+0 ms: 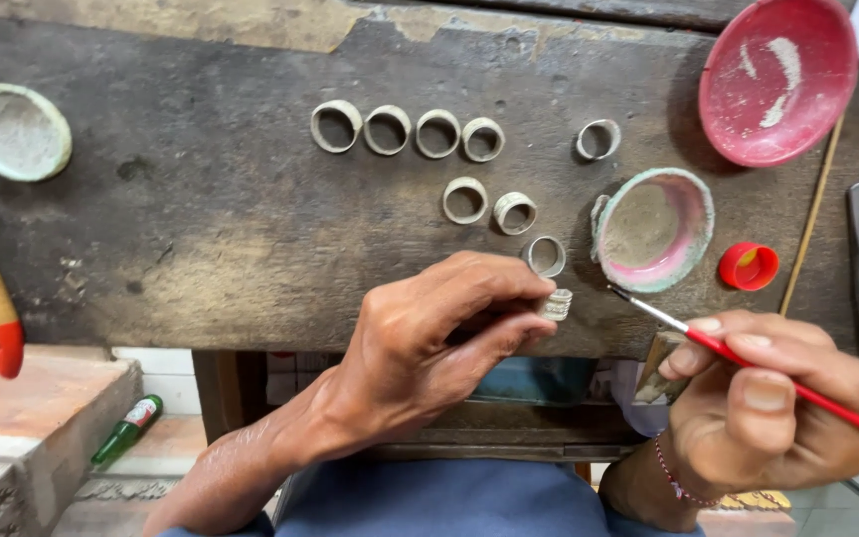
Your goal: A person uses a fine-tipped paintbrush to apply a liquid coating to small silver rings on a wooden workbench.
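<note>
Ring [556, 303], silver, pinched in my left fingers [509, 298]; right fingers [738, 358] hold red brush [748, 363], near pink dish [654, 230] on desk [201, 219].

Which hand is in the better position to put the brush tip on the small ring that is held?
The right hand, likely. It already grips the red brush, whose tip points close to the ring. The left hand pinches that ring in its fingertips, so it is occupied.

Worn dark wooden workbench [201, 219] (paint chipped), stone step [32, 398] below left.
</note>
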